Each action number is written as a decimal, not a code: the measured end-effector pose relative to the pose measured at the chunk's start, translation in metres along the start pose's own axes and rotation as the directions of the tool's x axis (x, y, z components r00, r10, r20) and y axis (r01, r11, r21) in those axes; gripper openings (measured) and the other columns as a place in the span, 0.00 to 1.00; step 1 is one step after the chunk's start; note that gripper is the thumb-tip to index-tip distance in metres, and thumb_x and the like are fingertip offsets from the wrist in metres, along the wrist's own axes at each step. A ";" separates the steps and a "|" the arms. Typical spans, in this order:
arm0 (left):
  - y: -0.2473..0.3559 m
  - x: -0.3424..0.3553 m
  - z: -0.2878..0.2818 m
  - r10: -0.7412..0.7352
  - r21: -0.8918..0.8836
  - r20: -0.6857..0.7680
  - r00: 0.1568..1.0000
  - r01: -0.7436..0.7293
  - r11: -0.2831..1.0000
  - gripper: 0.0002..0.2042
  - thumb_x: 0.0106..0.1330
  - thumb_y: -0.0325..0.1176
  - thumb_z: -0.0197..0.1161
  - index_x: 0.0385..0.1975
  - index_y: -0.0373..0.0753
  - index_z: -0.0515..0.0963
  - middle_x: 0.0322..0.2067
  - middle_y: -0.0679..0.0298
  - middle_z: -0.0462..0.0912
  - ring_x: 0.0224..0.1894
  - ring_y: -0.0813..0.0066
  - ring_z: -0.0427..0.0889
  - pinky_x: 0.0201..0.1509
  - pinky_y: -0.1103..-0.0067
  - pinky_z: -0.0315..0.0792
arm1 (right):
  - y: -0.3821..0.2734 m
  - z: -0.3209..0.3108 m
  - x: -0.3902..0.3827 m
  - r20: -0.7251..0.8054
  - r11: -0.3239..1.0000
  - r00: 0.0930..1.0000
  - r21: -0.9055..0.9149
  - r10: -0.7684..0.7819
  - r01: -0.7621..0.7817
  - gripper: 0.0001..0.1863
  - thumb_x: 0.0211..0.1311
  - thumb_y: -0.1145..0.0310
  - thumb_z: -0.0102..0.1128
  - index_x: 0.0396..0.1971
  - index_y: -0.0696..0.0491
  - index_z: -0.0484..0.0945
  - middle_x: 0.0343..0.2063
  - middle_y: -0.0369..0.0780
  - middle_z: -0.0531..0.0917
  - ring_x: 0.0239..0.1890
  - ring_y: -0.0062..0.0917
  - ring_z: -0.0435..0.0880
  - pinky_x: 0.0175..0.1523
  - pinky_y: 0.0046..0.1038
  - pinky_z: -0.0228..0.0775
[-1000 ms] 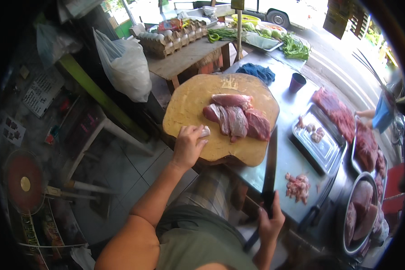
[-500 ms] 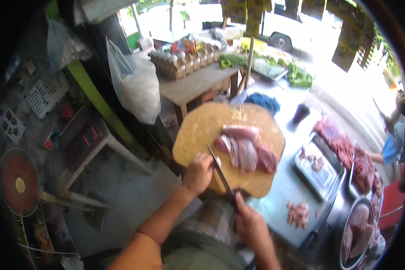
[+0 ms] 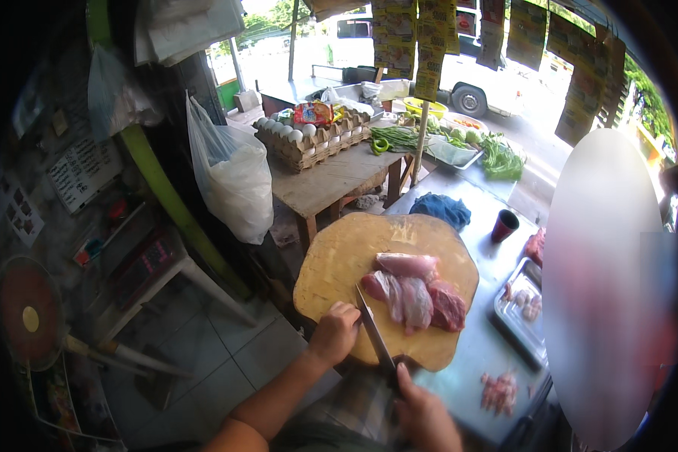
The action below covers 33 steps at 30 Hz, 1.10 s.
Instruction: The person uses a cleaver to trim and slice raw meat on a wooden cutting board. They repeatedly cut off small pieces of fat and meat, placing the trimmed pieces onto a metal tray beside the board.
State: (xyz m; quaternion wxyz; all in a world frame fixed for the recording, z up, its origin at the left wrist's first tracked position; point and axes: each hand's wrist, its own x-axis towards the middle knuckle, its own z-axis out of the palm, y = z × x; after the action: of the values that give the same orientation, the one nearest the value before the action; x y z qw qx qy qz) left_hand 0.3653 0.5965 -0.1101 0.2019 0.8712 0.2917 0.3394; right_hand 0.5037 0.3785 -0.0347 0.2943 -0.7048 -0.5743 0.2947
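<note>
Pink meat (image 3: 412, 300) beside held knife (image 3: 377, 335)

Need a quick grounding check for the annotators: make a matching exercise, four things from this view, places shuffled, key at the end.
Things
1. knife
2. blue cloth
3. egg carton
4. chopping block

Places
A. on the wooden table
B. underneath several cuts of meat
C. gripped in the right hand
D. on the pale counter, just left of the dark cup

Pairs: 1-C, 2-D, 3-A, 4-B
</note>
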 end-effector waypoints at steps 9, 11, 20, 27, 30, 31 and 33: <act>-0.003 -0.002 -0.001 0.005 0.020 0.018 1.000 -0.005 1.000 0.04 0.58 0.19 0.63 0.32 0.31 0.77 0.34 0.48 0.80 0.43 0.44 0.78 0.48 0.58 0.72 | 0.019 0.037 0.049 -0.113 0.997 0.991 0.038 -0.066 0.070 0.32 0.64 0.75 0.58 0.69 0.64 0.65 0.34 0.57 0.82 0.38 0.54 0.83 0.46 0.48 0.75; -0.001 -0.005 -0.001 -0.040 0.026 0.008 0.999 0.040 0.999 0.04 0.58 0.18 0.62 0.31 0.31 0.76 0.33 0.49 0.80 0.42 0.44 0.78 0.47 0.58 0.72 | 0.019 0.037 0.037 -0.113 0.997 0.991 -0.015 -0.070 0.069 0.32 0.65 0.73 0.57 0.69 0.64 0.65 0.34 0.56 0.82 0.37 0.52 0.84 0.45 0.47 0.76; -0.006 -0.003 0.000 -0.254 -0.052 0.005 0.967 0.254 0.966 0.09 0.58 0.17 0.62 0.38 0.33 0.76 0.35 0.50 0.80 0.43 0.45 0.78 0.49 0.60 0.72 | 0.019 0.000 -0.031 -0.056 0.975 0.994 0.207 0.092 -0.079 0.35 0.61 0.77 0.64 0.70 0.58 0.68 0.43 0.57 0.84 0.45 0.52 0.85 0.52 0.40 0.75; 0.011 0.001 0.025 0.046 0.173 0.003 0.999 -0.045 0.984 0.15 0.62 0.23 0.65 0.49 0.34 0.79 0.43 0.52 0.80 0.50 0.49 0.77 0.57 0.62 0.71 | 0.044 -0.021 -0.079 -0.411 0.953 0.901 0.302 0.139 -0.009 0.35 0.61 0.81 0.64 0.70 0.58 0.68 0.51 0.55 0.84 0.46 0.38 0.87 0.55 0.27 0.74; 0.012 0.011 0.036 -0.073 0.245 0.073 0.995 0.053 0.968 0.13 0.63 0.22 0.65 0.48 0.35 0.78 0.44 0.52 0.80 0.50 0.48 0.77 0.56 0.61 0.72 | 0.057 -0.020 -0.106 -0.517 0.957 0.828 0.279 0.217 -0.077 0.35 0.62 0.81 0.63 0.71 0.57 0.68 0.50 0.56 0.84 0.46 0.37 0.87 0.54 0.27 0.75; 0.012 0.013 0.037 -0.093 0.205 0.040 0.995 0.083 0.975 0.13 0.63 0.22 0.65 0.48 0.34 0.77 0.45 0.51 0.79 0.50 0.47 0.77 0.56 0.60 0.72 | 0.062 -0.019 -0.114 -0.511 0.938 0.812 0.327 0.280 -0.117 0.35 0.62 0.80 0.63 0.71 0.56 0.67 0.50 0.56 0.84 0.45 0.38 0.87 0.53 0.28 0.75; 0.008 0.016 0.037 -0.166 0.183 -0.056 0.985 0.173 0.968 0.14 0.64 0.22 0.65 0.49 0.32 0.76 0.48 0.49 0.77 0.52 0.46 0.77 0.56 0.59 0.71 | 0.070 -0.012 -0.134 -0.537 0.923 0.772 0.346 0.341 -0.166 0.35 0.62 0.80 0.63 0.71 0.56 0.67 0.50 0.56 0.84 0.46 0.36 0.87 0.54 0.28 0.75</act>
State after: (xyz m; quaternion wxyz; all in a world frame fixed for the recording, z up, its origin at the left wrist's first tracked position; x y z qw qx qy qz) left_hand 0.4039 0.5948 -0.1235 0.1416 0.8512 0.3997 0.3093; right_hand 0.5352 0.2345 -0.0693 0.5105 -0.7837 -0.3060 0.1775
